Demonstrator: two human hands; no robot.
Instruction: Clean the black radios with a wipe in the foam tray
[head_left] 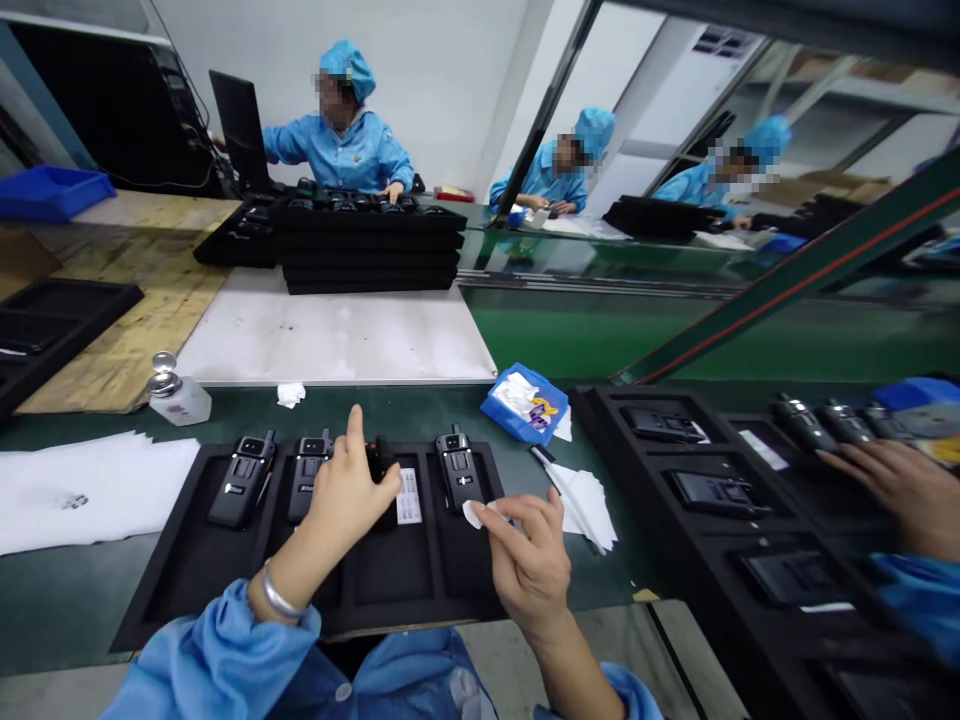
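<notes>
A black foam tray (187, 570) lies in front of me with several black handheld radios in its slots. My left hand (346, 495) is closed around the third radio (381, 462), which lies face down with a white label showing; the index finger sticks up. My right hand (529, 560) pinches a small white wipe (475, 514) just below the fourth radio (459, 478). Two more radios (241, 480) sit in the left slots.
White wipes (589, 500) and a blue wipe pack (525, 403) lie right of the tray. A small liquid bottle (177, 395) stands at the left by white sheets (82, 490). A co-worker's hand (892, 490) reaches over another tray (757, 560) at right. Stacked trays (367, 250) stand further back.
</notes>
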